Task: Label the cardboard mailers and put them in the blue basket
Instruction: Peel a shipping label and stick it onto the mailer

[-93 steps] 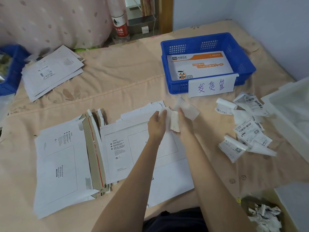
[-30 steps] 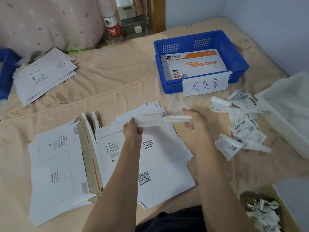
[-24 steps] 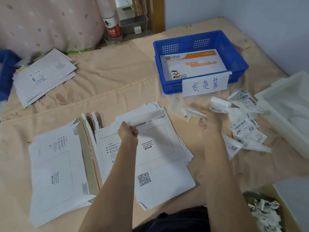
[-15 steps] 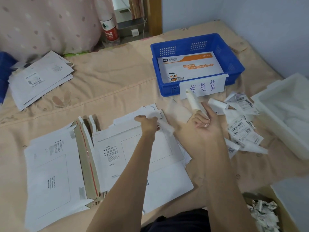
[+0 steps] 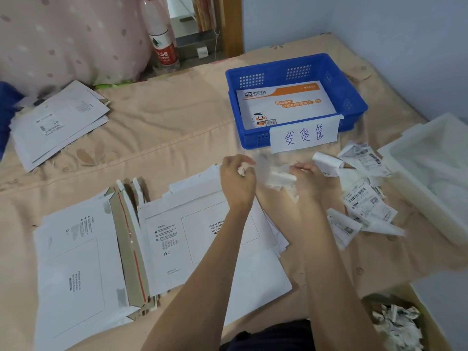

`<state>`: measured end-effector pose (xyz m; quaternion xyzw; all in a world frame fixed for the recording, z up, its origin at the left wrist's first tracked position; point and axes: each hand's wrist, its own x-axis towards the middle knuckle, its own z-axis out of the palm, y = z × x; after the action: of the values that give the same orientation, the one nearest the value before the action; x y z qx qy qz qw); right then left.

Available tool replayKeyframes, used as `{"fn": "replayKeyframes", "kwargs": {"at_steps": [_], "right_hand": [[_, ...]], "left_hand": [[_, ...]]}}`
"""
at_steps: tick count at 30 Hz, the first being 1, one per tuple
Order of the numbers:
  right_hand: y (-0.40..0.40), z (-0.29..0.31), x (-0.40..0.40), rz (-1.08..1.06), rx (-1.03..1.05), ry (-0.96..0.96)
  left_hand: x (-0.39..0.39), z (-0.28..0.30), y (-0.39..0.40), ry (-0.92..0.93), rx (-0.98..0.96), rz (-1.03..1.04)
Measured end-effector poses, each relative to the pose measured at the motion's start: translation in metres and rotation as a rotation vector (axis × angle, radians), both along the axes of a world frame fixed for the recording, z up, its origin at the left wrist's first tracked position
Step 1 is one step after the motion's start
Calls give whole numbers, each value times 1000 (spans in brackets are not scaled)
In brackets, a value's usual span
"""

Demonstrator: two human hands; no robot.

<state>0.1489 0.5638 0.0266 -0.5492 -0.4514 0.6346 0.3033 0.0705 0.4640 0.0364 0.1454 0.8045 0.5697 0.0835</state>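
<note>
A white cardboard mailer [image 5: 192,239] tops the stack in front of me. A second stack of mailers [image 5: 73,262] lies to its left with brown flaps open. My left hand [image 5: 236,181] hovers over the mailer's far edge with its fingers curled and pinches a thin piece of paper. Beside it, my right hand [image 5: 310,182] grips a crumpled white backing strip [image 5: 281,178]. The blue basket [image 5: 352,97] stands beyond the hands and holds one orange-and-white mailer [image 5: 286,105]. Loose shipping labels [image 5: 362,196] lie to the right.
A white foam box [image 5: 435,173] stands at the right edge. A cardboard bin of crumpled paper scraps [image 5: 397,325] sits at the lower right. Another pile of labelled mailers [image 5: 55,122] lies at the far left. A handwritten paper sign [image 5: 304,135] hangs on the basket's front.
The hands pulled a backing strip apart sideways over the mailer, the right hand swung out toward the labels, and now both have come together with the strip crumpled in the right hand.
</note>
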Motion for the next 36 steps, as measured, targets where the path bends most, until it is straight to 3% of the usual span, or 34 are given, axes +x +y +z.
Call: {"fn": "replayKeyframes", "kwargs": {"at_steps": [2,4,7,10,14,16,19,22,29,36], "right_hand": [[-5,-4,-3,-29,16,-49],[-4,-9,-3,-9,3,-72],[-3,-15,0,128,-76,-78],[-7,-3,-1,104,-352,76],[-7,4,2,73,-596,287],[-10,5,1,131,-536,215],[-22,5,-6,291,-279,-8],[-31,0,-9,388,-116,-68],[-54,-22,-19,409,41,-196],[-88,-53,-24,504,58,-368]], "left_hand": [[6,3,1,39,-10,-297],[9,-1,2,80,-139,-508],[14,-8,1,102,-304,-622],[15,-14,-4,43,-269,-548],[11,-21,-14,-178,-197,-399],[7,-22,-20,-295,-132,-301],[0,-26,-30,-438,-100,-200],[-5,-27,-41,-493,-114,-156],[-8,-39,-63,-460,-193,-84],[-9,-57,-99,-514,-314,87]]}}
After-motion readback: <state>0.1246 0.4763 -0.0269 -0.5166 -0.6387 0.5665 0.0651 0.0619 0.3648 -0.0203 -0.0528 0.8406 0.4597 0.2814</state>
